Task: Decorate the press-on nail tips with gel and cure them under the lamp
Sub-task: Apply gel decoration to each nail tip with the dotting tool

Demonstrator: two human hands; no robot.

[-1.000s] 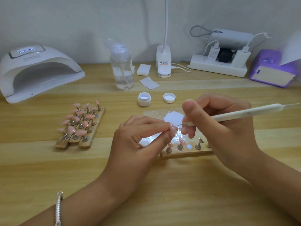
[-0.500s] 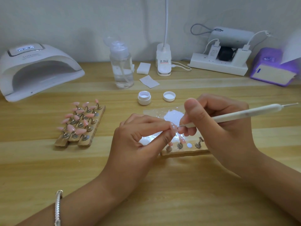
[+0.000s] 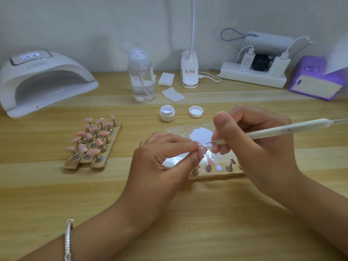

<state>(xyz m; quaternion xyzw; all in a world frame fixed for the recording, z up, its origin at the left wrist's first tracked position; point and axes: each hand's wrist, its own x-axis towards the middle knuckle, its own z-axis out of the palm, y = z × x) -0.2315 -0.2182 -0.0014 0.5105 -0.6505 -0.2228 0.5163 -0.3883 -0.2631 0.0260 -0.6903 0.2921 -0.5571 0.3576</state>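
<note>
— One nail tip (image 3: pixel 200 147) is being worked on: the left hand (image 3: pixel 165 157) pinches it between thumb and forefinger, above the near wooden stand (image 3: pixel 216 173) on the table (image 3: pixel 188 213).

— And the right hand (image 3: pixel 254 144)?

— It is closed around a white dotting tool (image 3: pixel 282 129), whose fine metal point sits just beside the tip. White dots seem to be on the pink surface already, though at this size it is hard to be sure.

— So which step is this?

— The decorating, by the look of it. The puddle of white gel (image 3: pixel 201 134) lies on the clear palette just behind the hands, and the open jar (image 3: pixel 167 113) stands farther back.

— What does the next move need?

— Probably a steady, light touch of the point onto a bare spot, with the left hand holding the tip dead still. Curing comes later: the lamp (image 3: pixel 43 81) waits at the far left, well apart, and the other stand (image 3: pixel 94 144) of pink tips sits near it.
</note>
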